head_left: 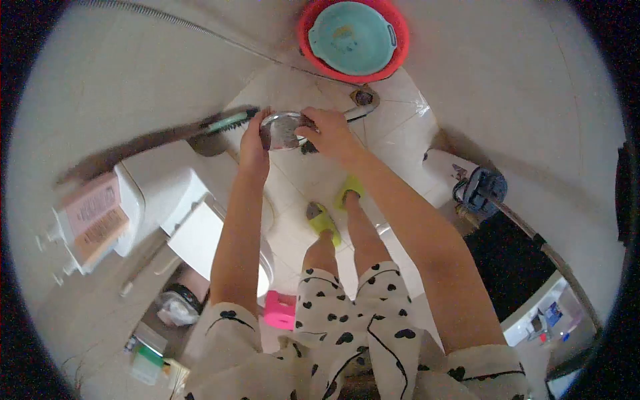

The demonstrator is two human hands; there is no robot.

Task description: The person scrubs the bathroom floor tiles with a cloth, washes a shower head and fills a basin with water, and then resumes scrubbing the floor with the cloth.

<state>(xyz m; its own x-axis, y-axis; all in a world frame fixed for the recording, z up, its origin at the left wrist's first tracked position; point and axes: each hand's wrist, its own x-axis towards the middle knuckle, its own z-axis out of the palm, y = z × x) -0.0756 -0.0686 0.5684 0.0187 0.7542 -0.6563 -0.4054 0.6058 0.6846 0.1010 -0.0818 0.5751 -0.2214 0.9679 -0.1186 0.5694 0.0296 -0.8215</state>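
Note:
Both of my hands hold a round, silvery shower head out in front of me, above the tiled floor. My left hand [255, 143] grips its left edge. On the right side, my right hand [328, 135] has its fingers at the rim of the shower head [285, 132]. A pale handle shows to the right, near a metal hose [200, 28] that runs to the upper left. Just left of my left hand is a green brush [229, 123] with dark bristles.
A red basin [305, 41] with a light blue basin [350, 40] inside stands at the top. At left are a white toilet [200, 233] and two bottles [93, 203]. A mop bucket [481, 190] stands right; a pink stool [280, 310] is below.

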